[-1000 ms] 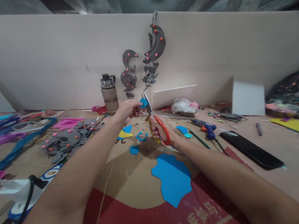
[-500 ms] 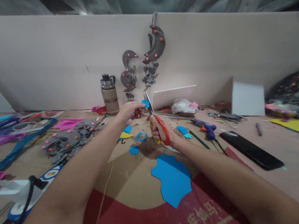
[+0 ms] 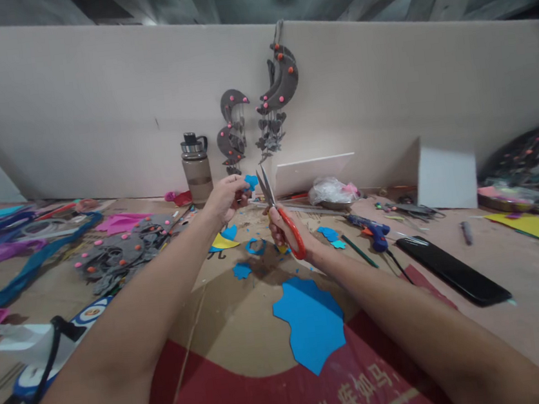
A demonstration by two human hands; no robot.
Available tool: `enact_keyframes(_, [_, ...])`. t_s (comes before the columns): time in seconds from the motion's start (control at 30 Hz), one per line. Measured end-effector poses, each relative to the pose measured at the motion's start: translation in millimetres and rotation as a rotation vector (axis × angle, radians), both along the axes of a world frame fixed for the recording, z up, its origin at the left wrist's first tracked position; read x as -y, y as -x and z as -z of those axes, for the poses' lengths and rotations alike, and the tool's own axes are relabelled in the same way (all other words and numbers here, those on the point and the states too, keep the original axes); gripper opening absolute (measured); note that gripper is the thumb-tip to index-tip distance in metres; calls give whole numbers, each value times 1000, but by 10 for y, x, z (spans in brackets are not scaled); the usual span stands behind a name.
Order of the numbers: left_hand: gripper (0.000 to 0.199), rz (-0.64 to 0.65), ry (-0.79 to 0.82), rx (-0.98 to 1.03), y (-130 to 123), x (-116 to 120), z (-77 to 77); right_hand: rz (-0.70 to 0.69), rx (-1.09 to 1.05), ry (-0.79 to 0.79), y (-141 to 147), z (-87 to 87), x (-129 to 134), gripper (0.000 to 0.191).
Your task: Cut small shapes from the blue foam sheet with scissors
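My left hand (image 3: 228, 197) pinches a small blue foam piece (image 3: 251, 182) above the cardboard. To its right, my right hand (image 3: 288, 229) grips scissors (image 3: 293, 230) with red and yellow handles, blades pointing up and slightly parted. The blades are apart from the blue piece. Below the hands lie a small blue cutout (image 3: 242, 270), a curled blue scrap (image 3: 256, 247) and a yellow piece (image 3: 225, 241). A large wavy-edged blue sheet (image 3: 310, 324) rests nearer to me. More blue scraps (image 3: 327, 233) are right of my right hand.
A bottle (image 3: 196, 170) stands by the white partition, where grey moon hangings (image 3: 280, 81) dangle. To the right are a glue gun (image 3: 375, 232), a green pen (image 3: 359, 251) and a black phone (image 3: 454, 270). Grey felt pieces (image 3: 124, 251) and a power strip (image 3: 36, 374) lie left.
My left hand has moved a little left with the blue piece, away from the scissors. The scissor blades have parted, and the handles have turned slightly.
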State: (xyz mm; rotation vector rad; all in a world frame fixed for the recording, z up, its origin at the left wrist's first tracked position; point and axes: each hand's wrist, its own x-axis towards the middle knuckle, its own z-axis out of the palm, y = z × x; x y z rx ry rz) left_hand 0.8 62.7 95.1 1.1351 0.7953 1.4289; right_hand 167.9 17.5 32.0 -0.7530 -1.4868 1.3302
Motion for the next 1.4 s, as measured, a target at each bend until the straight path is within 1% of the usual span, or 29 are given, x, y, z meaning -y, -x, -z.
enact_keyframes(0.2, [15,-5,30,-36,-11,15,-13,-101,-1,51,-12,-30,45,44])
enact_keyframes(0.33, [10,29,29,-80,-12,30,-24,-127,22,68,-16,-77,84,42])
enact_keyframes(0.5, [13,31,31,-80,-3,29,-29,-143,18,100,-18,-84,96,41])
enact_keyframes(0.73, [16,24,20,-69,-9,25,-31,-140,25,114,-21,-106,122,40])
enact_keyframes(0.93, [15,15,26,-77,-3,8,-18,-123,33,110,-24,-117,136,40])
enact_keyframes(1.07, [14,18,24,-92,1,10,-20,-111,41,119,-23,-109,129,41])
enact_keyframes(1.23, [16,23,42,-84,3,24,-35,-63,90,125,-20,-86,85,37])
enact_keyframes(1.4, [14,29,66,-71,-9,43,-52,-53,89,125,-12,-62,66,38])
